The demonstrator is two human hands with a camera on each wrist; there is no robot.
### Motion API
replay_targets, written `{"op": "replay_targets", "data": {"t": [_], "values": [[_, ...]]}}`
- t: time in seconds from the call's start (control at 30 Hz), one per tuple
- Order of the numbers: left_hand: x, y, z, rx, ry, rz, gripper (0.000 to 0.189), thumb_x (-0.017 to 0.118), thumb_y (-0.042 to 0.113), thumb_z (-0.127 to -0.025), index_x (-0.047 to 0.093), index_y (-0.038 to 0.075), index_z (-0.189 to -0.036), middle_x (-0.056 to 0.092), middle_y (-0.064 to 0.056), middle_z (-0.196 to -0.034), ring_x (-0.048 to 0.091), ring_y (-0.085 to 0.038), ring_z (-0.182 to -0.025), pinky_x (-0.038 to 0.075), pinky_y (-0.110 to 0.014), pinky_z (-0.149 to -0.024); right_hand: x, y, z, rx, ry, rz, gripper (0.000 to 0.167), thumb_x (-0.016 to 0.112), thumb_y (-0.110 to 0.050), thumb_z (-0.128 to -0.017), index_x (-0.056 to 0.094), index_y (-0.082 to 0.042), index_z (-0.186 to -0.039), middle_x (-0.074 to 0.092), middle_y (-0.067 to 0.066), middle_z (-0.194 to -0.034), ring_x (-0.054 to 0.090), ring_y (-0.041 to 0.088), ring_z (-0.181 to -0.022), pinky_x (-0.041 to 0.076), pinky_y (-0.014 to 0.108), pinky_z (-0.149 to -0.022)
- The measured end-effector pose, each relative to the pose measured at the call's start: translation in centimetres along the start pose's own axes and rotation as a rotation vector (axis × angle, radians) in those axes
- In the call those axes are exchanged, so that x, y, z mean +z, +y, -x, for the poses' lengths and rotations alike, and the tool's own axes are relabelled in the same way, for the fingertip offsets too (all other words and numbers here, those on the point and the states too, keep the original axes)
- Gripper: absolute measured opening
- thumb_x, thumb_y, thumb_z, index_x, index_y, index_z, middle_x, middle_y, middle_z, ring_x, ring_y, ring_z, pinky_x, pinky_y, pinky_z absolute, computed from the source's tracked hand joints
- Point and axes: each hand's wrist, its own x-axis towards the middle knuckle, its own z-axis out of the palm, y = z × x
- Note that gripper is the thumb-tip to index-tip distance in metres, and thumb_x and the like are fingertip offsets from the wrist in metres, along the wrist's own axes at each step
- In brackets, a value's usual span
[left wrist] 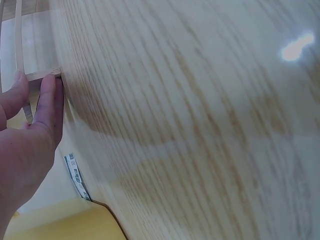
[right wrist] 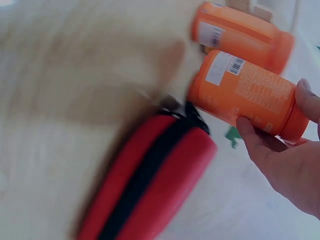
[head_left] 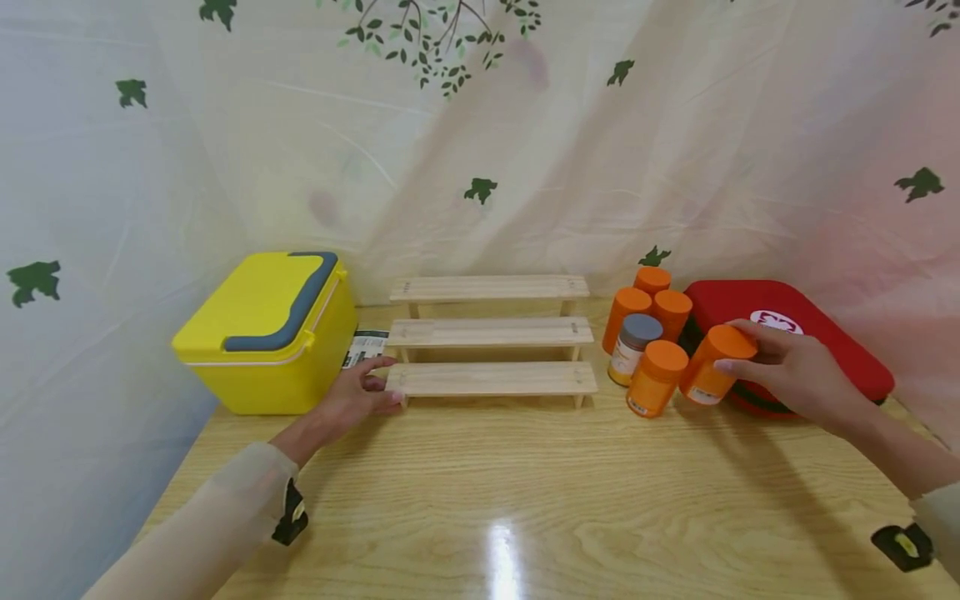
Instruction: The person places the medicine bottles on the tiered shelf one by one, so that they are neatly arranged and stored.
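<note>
My right hand (head_left: 787,367) holds an orange pill bottle (head_left: 716,367) near its cap, in front of the red case. In the right wrist view the thumb and fingers are round the cap end of that bottle (right wrist: 245,95), and its printed label faces the camera. My left hand (head_left: 356,394) pinches the left end of the lowest step of a three-step wooden rack (head_left: 491,379). Thumb and fingers sit either side of the rack's end (left wrist: 44,74) in the left wrist view. Several more orange bottles (head_left: 654,379) and a grey-capped bottle (head_left: 636,346) stand right of the rack.
A yellow cooler box (head_left: 262,333) with a grey-blue handle stands on the left. The red zip case (head_left: 817,350) with a white emblem lies at the right. A printed card (head_left: 366,346) lies between cooler and rack. A leaf-patterned cloth (head_left: 480,142) hangs behind the wooden table (head_left: 465,492).
</note>
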Motion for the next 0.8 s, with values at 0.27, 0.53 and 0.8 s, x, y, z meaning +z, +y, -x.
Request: {"op": "replay_targets", "data": {"t": [0.27,0.53,0.8], "values": [[0.0,0.1,0.1,-0.007,0.001,-0.020,0.059,0.069,0.008,-0.089,0.043,0.012,-0.142,0.061,-0.021,-0.112,0.063,-0.024,-0.092,0.053,-0.037,-0.090,-3.3,-2.7,-1.2,0.093,-0.015,-0.073,0.079,0.064,-0.044,-0.091,0.027,-0.010,-0.152,0.050,0.012,-0.137,0.051,0.007,-0.110,0.042,0.007,-0.081],[-0.1,-0.2,0.0,-0.011,-0.001,-0.024,0.060,0.068,0.007,-0.089,0.042,0.012,-0.143,0.061,-0.020,-0.112,0.063,-0.024,-0.091,0.053,-0.036,-0.089,-4.5,-6.9,-3.1,0.068,-0.050,-0.095,0.072,0.065,-0.050,-0.088,0.035,-0.029,-0.150,0.054,-0.001,-0.133,0.050,0.007,-0.113,0.043,0.022,-0.090],[-0.2,-0.2,-0.2,-0.026,-0.012,0.022,0.063,0.068,0.007,-0.088,0.040,0.012,-0.144,0.060,-0.021,-0.114,0.065,-0.023,-0.091,0.055,-0.034,-0.085,-2.8,-11.9,-6.0,0.059,-0.151,-0.122,0.084,0.066,-0.062,-0.080,0.028,-0.037,-0.150,0.046,0.003,-0.145,0.040,0.026,-0.132,0.032,0.055,-0.106]]}}
